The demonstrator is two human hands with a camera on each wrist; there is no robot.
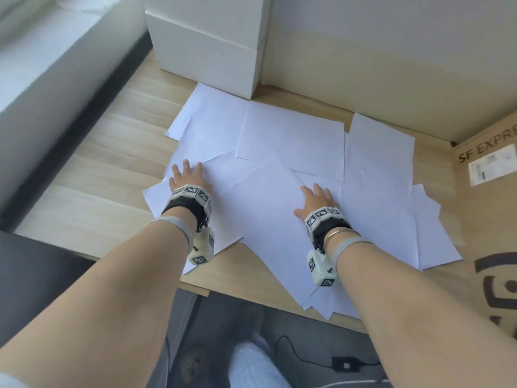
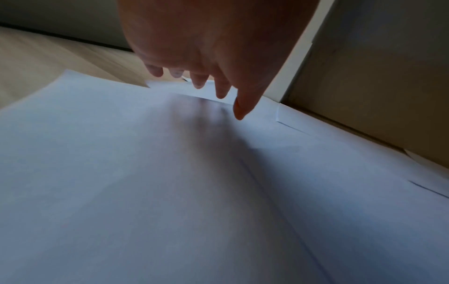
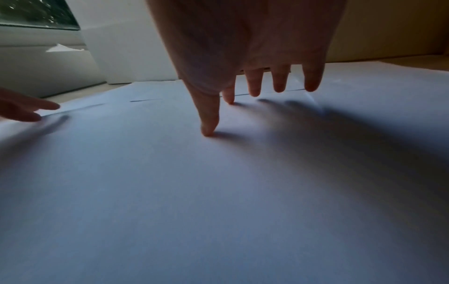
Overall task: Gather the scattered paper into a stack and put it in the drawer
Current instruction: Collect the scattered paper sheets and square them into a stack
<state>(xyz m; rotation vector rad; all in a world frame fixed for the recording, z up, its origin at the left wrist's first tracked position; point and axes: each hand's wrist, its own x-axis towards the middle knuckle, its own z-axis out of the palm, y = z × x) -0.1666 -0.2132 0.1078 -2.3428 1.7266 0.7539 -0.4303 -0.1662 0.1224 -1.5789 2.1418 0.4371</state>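
Note:
Several white paper sheets (image 1: pixel 279 169) lie scattered and overlapping across the wooden desk (image 1: pixel 106 175). My left hand (image 1: pixel 186 175) lies flat with spread fingers on the sheets at the left side of the spread. In the left wrist view the left hand (image 2: pixel 204 80) hovers just over the paper (image 2: pixel 170 182) with straight fingers. My right hand (image 1: pixel 314 198) rests flat on the sheets near the middle. In the right wrist view its fingertips (image 3: pixel 209 132) touch the paper (image 3: pixel 218 201). Neither hand grips anything. No drawer front is plainly visible.
A white cabinet block (image 1: pixel 207 43) stands at the back of the desk against the cream wall. A brown cardboard box (image 1: pixel 486 219) printed SF EXPRESS borders the papers on the right. A window sill (image 1: pixel 42 51) runs along the left. Some sheets overhang the desk's near edge (image 1: pixel 330 309).

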